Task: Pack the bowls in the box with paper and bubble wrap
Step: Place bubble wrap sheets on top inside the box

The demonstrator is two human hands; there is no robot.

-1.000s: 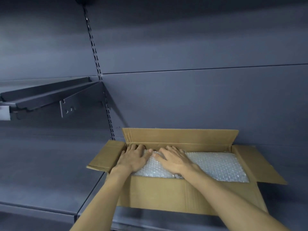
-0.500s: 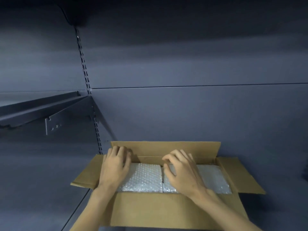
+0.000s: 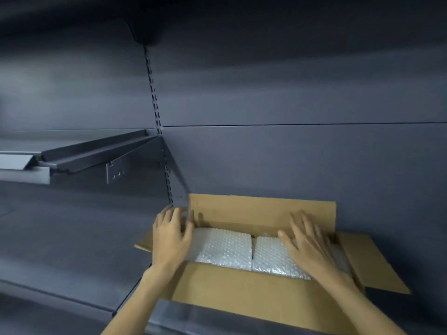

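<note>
An open brown cardboard box (image 3: 232, 288) stands on a dark shelf, its flaps spread outward. Inside lie two pads of white bubble wrap (image 3: 225, 247) side by side, covering whatever is below; no bowl shows. My left hand (image 3: 170, 235) rests over the box's left end, fingers spread across the left flap and the wrap's edge. My right hand (image 3: 310, 245) lies flat on the right bubble wrap pad (image 3: 271, 257), fingers apart and pointing to the back wall of the box. Neither hand grips anything.
The box sits on a grey metal shelf (image 3: 72, 250) against a dark back panel. A slotted upright (image 3: 154, 105) runs down behind the box's left corner. A higher shelf with a bracket (image 3: 92, 155) juts out at the left.
Both hands have slid apart from the middle of the bubble wrap toward the box's two ends. The seam between the two pads is uncovered now.
</note>
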